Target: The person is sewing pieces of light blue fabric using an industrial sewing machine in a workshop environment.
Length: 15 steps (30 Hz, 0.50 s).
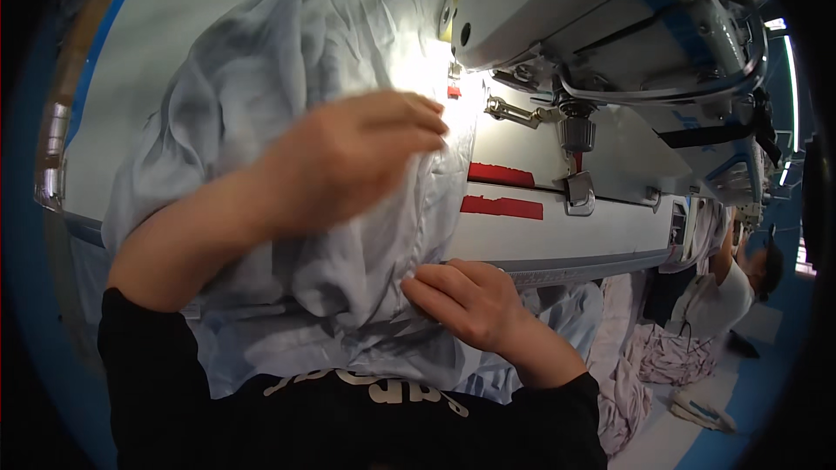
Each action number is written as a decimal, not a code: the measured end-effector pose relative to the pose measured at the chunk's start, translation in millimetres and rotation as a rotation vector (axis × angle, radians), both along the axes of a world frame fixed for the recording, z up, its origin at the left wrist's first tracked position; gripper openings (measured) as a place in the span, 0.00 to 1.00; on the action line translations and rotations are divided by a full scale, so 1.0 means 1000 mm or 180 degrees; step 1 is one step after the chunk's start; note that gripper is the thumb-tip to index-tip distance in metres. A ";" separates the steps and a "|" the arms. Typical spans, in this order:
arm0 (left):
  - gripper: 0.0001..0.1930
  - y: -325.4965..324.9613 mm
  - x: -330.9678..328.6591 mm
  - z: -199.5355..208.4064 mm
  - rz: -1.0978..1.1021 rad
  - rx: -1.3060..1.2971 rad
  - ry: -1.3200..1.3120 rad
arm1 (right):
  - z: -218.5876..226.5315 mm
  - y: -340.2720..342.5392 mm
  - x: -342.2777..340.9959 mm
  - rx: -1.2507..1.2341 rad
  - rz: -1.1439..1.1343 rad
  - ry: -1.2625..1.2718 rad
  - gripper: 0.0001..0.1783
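A large bunched piece of light grey fabric (252, 96) covers the left part of the sewing table and hangs over its front edge. My left hand (348, 157), blurred by motion, is over the fabric with its fingers stretched toward the lit sewing area; nothing shows in it. Closer to me, my right hand (466, 300) pinches the fabric's seamed edge at the table's front, fingers closed. The sewing machine (557, 17) stands just right of the fabric, its lamp shining on the cloth. Fabric and hand partly hide the stitching area.
Red tape strips (501, 206) mark the white tabletop (592, 231). A metal knee-shaped fitting (579, 194) sits by the machine base. Below the table's right side lie heaps of pinkish cloth (670, 357). A co-worker (718, 296) is at the far right.
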<state>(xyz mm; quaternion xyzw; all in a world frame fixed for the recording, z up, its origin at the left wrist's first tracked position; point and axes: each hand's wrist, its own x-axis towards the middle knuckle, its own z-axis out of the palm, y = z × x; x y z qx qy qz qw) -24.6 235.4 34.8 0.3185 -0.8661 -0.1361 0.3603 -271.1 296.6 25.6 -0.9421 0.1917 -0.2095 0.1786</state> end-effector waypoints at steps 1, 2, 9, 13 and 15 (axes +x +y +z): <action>0.22 0.010 -0.017 -0.004 -0.0056 0.0386 -0.0076 | 0.004 0.001 -0.003 0.0033 -0.0010 0.0043 0.19; 0.29 0.015 -0.018 -0.006 -0.0373 0.0630 -0.0678 | 0.007 0.000 -0.006 0.0052 -0.0007 0.0083 0.19; 0.41 0.028 -0.008 -0.009 -0.0386 0.0571 -0.1197 | 0.032 -0.033 -0.029 0.1114 -0.0988 -0.0315 0.24; 0.43 0.027 -0.006 -0.006 -0.0289 0.0750 -0.1402 | 0.028 -0.061 -0.011 0.0774 -0.1301 0.0277 0.20; 0.43 0.028 -0.005 -0.004 -0.0299 0.0740 -0.1362 | 0.024 -0.066 -0.004 0.0448 -0.1261 0.0336 0.20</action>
